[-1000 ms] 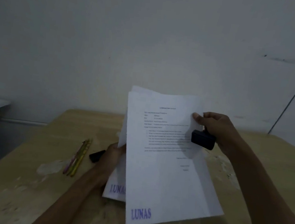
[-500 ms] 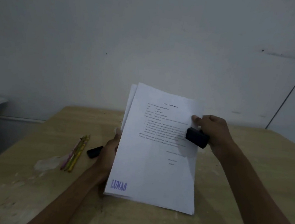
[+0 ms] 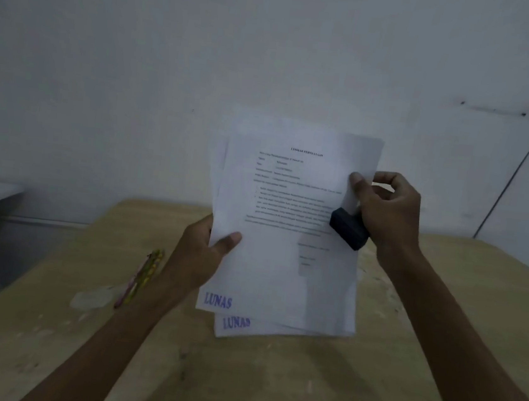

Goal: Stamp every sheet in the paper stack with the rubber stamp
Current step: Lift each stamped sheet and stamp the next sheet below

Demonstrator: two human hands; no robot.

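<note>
In the middle of the frame, the papers (image 3: 281, 268) are held up by the left hand (image 3: 203, 259) and right hand (image 3: 387, 211), likely for straightening; the stamp (image 3: 348, 233) is tucked in the right too.

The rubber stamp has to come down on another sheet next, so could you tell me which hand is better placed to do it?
Right, probably. The right hand already holds the rubber stamp while pinching the paper stack edge; the left hand has its grip on the stack's other side.
</note>
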